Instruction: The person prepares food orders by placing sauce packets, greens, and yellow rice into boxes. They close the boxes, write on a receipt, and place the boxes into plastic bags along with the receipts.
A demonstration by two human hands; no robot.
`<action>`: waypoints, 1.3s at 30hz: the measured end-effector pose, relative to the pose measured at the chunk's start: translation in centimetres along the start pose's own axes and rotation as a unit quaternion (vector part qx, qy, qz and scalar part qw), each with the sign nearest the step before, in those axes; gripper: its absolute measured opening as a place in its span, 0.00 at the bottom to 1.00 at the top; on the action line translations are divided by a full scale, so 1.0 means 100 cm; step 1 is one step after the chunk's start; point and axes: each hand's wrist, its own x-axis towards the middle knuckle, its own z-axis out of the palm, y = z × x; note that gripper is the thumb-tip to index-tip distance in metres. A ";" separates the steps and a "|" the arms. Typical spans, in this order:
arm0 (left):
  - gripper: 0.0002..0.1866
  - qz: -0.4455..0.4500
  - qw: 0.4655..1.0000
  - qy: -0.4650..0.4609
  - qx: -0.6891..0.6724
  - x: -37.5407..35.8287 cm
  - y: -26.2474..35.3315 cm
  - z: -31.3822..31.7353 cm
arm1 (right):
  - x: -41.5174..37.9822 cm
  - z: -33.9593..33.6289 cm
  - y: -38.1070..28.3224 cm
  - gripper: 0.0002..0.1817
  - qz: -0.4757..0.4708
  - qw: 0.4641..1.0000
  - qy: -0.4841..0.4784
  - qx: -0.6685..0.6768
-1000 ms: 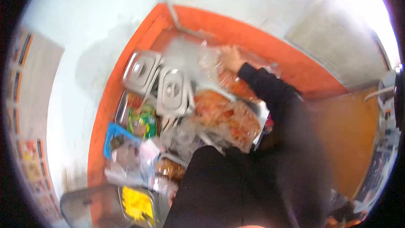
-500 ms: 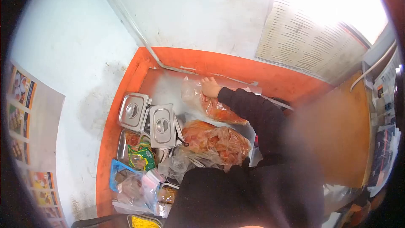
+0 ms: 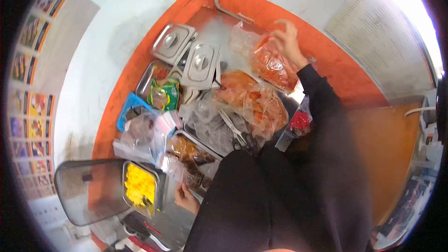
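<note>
My right hand (image 3: 288, 42) is above a clear plastic bag of reddish marinated meat (image 3: 275, 65) by the orange wall border, its fingers bent and apart. At lower left, my left hand (image 3: 186, 199) shows beside my dark clothing, fingers loosely curled and slightly apart, close to a small clear plastic bag (image 3: 175, 167). Between the hands lies a second bag of meat (image 3: 266, 112). Scissors (image 3: 231, 123) rest on crumpled clear plastic (image 3: 203, 116) alongside it.
Steel pans with lids (image 3: 200, 65) stand at the back left. Nearby are a green packet (image 3: 164, 94), a blue basket (image 3: 129, 108) and a tray of yellow food (image 3: 140, 184). A red packet (image 3: 301, 121) lies near my right sleeve; a brown board (image 3: 373, 154) is at right.
My view has swung down, bringing the scissors and yellow food tray further into sight. My right hand has lifted off the far meat bag. My left hand has come into view.
</note>
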 end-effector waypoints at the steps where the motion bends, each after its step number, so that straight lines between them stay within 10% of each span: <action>1: 0.06 0.008 1.000 0.000 0.019 -0.003 0.007 0.001 | 0.009 -0.008 0.003 0.09 0.021 0.999 0.046 0.014; 3: 0.06 0.016 1.000 0.012 0.006 -0.007 0.004 0.001 | 0.027 -0.021 -0.006 0.07 0.037 0.994 0.099 0.029; 6: 0.06 0.017 0.999 0.007 -0.031 -0.009 0.006 0.010 | 0.044 -0.028 -0.029 0.08 0.239 0.863 0.008 0.444; 9: 0.07 -0.052 0.989 -0.056 -0.128 -0.005 0.052 0.022 | 0.060 -0.053 -0.105 0.09 0.280 0.812 -0.136 0.494; 14: 0.24 -0.016 0.874 -0.208 -0.440 0.015 0.101 0.060 | 0.016 -0.046 -0.257 0.09 0.160 0.758 -0.289 0.562; 17: 0.20 -0.050 0.927 -0.151 -0.340 0.015 0.098 0.058 | -0.027 -0.036 -0.309 0.08 -0.057 0.859 -0.235 0.451; 22: 0.16 -0.117 0.938 -0.069 -0.319 0.003 0.042 0.005 | -0.026 -0.018 -0.206 0.08 0.118 0.932 -0.135 0.315; 25: 0.16 -0.150 0.945 -0.014 -0.289 0.002 -0.002 -0.018 | -0.014 0.025 -0.057 0.10 0.073 0.986 -0.150 0.002; 33: 0.16 -0.203 0.922 0.049 -0.326 0.026 -0.009 -0.005 | 0.013 0.109 0.014 0.21 0.042 0.846 -0.443 -0.294; 39: 0.17 -0.217 0.956 -0.025 -0.194 0.022 -0.034 0.014 | 0.039 0.119 0.051 0.28 0.107 0.758 -0.639 -0.077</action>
